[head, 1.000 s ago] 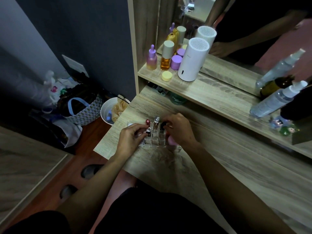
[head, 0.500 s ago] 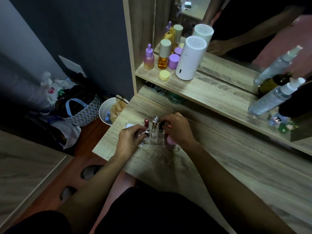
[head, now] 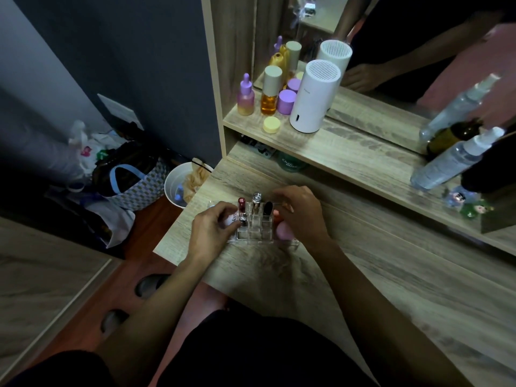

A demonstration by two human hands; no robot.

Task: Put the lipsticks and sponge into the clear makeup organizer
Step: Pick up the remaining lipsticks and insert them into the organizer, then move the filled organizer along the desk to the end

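Observation:
The clear makeup organizer (head: 255, 236) stands near the desk's left front corner. A red-capped lipstick (head: 241, 203), a silver lipstick (head: 257, 199) and a black lipstick (head: 267, 208) stand upright in its back row. My left hand (head: 213, 229) pinches a short silver-capped lipstick (head: 243, 218) in a front-left slot, with something small and white under the fingers. My right hand (head: 301, 215) curls over the organizer's right end. The pink sponge (head: 284, 231) lies there, partly hidden under the palm, with a small orange-red item (head: 276, 217) beside it. What the right fingers hold is hidden.
The shelf above the wooden desk (head: 391, 275) carries a white cylinder device (head: 314, 99), several small bottles (head: 269, 92) and a yellow jar (head: 271, 124). Spray bottles (head: 452, 160) lean at the right. A white bin (head: 178, 185) and bags (head: 131, 182) sit on the floor to the left.
My right hand has slid a little to the right, uncovering the black lipstick. My left hand stays pinched on the short lipstick at the front left.

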